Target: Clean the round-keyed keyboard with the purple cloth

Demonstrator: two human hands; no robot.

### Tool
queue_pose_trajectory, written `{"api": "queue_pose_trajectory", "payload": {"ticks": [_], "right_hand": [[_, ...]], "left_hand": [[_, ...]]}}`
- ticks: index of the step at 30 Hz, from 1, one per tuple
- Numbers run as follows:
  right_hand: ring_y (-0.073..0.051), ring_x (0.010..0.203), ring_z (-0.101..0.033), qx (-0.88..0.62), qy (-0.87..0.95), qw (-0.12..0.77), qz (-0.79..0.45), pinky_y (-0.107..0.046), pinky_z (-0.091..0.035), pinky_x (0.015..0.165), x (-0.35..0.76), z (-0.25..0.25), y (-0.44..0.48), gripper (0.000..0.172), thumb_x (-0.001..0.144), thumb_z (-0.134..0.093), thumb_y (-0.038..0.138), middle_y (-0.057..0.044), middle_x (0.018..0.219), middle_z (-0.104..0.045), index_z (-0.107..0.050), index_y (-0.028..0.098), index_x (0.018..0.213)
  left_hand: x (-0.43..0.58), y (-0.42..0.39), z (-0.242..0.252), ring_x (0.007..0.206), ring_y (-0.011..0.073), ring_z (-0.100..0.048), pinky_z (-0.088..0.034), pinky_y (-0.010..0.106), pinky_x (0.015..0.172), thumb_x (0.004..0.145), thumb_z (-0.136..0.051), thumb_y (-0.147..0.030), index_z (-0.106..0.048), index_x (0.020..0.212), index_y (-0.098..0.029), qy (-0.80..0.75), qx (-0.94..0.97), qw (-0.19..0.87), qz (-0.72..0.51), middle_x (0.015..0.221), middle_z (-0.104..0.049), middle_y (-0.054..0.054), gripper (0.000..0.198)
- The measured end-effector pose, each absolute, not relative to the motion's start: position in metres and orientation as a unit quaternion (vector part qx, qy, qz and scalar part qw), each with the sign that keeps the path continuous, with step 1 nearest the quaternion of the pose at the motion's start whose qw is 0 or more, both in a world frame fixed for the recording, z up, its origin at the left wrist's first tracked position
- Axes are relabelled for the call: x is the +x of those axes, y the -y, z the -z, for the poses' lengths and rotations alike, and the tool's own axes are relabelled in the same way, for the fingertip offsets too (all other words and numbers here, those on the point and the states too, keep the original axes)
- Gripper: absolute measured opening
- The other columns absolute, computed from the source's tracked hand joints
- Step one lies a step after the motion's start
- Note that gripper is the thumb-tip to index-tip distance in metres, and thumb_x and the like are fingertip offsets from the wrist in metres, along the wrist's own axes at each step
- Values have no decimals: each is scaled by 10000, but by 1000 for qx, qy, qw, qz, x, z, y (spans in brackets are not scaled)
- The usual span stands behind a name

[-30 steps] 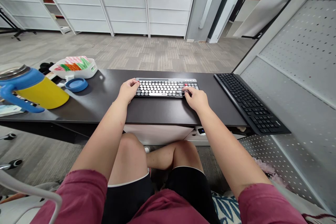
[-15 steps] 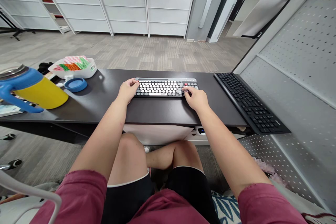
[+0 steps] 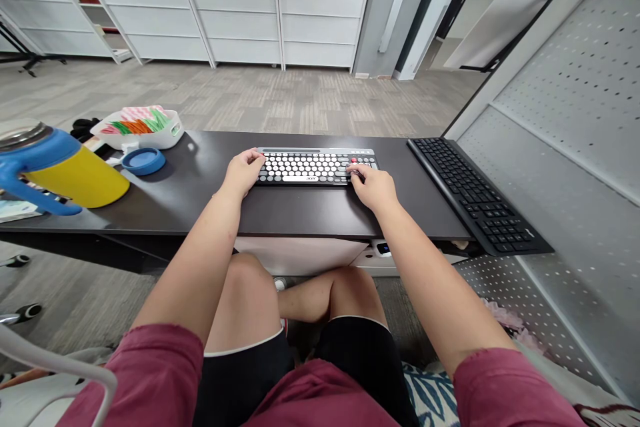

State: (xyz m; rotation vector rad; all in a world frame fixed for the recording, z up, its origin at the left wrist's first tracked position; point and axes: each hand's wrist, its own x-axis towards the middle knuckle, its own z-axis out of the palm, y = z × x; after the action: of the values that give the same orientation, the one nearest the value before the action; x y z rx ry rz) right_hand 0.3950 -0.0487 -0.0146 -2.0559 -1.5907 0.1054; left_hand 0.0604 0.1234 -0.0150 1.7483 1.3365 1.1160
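A compact keyboard (image 3: 305, 167) with round white and grey keys and a red key near its right end lies flat on the dark desk. My left hand (image 3: 244, 172) is closed on the keyboard's left end, thumb and fingers at its edge. Over the keys toward the right end, my right hand (image 3: 374, 185) has its fingers bent together in a pinch. A small dark thing shows at those fingertips, mostly hidden, and I cannot make out what it is.
On the right, a long black keyboard (image 3: 475, 197) lies slantwise beside a perforated panel (image 3: 565, 87). To the left stand a yellow and blue mug (image 3: 85, 173), a blue lid (image 3: 143, 161) and a white basket (image 3: 173, 133) of colourful items. The desk (image 3: 310, 213) has its front edge above my knees.
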Motion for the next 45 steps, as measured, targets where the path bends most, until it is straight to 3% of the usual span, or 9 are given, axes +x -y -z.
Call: {"api": "queue_pose_trajectory", "payload": {"ticks": [4,8,15,19,27,36,45], "right_hand": [[-280,1019,-769,-761,590,267,-42,-397,-571,921,394,13,49,358,1061,-548,326,3,1241,-849,-817,362,1295],[-279,971,-767,-763,587,266,-43,-394,-567,901,394,12,49,359,1056,-557,324,-4,1176,-860,-819,351,1299],[-269,949,-770,-759,588,277,-42,-390,-561,890,395,13,49,348,1054,-567,316,2,1198,-858,-823,351,1287],[-262,962,-770,-749,595,291,-38,-390,-560,907,396,15,48,339,1047,-573,305,8,1231,-852,-825,348,1268],[-273,853,-748,-763,585,272,-40,-395,-542,849,395,13,48,354,1035,-576,318,-13,999,-861,-832,341,1278],[-268,885,-754,-758,591,274,-40,-396,-550,870,395,13,48,351,1035,-568,310,-5,1120,-863,-828,345,1269],[-258,877,-757,-758,591,273,-44,-396,-556,879,396,15,47,349,1044,-558,314,10,1151,-860,-819,357,1272]], "left_hand": [[61,-123,15,1440,337,-652,-422,453,1274,860,-751,-349,-781,866,-254,-516,671,327,-421,1473,-759,91,100],[61,-122,13,1436,329,-657,-416,436,1275,871,-745,-337,-784,881,-247,-524,672,321,-412,1489,-750,85,98],[62,-119,9,1475,331,-629,-408,425,1273,887,-729,-302,-766,842,-249,-516,688,308,-406,1367,-802,75,78],[62,-117,7,1470,338,-630,-404,444,1278,888,-730,-305,-768,846,-245,-522,690,304,-400,1426,-776,80,82],[61,-122,12,1478,332,-622,-416,427,1265,882,-723,-318,-768,849,-251,-509,700,298,-403,1336,-807,73,87],[58,-126,16,1473,332,-626,-408,443,1274,886,-736,-351,-791,875,-253,-515,700,295,-398,1454,-761,78,113],[60,-122,13,1489,335,-614,-403,440,1282,878,-725,-323,-777,851,-256,-514,700,297,-397,1425,-772,63,89]]}}
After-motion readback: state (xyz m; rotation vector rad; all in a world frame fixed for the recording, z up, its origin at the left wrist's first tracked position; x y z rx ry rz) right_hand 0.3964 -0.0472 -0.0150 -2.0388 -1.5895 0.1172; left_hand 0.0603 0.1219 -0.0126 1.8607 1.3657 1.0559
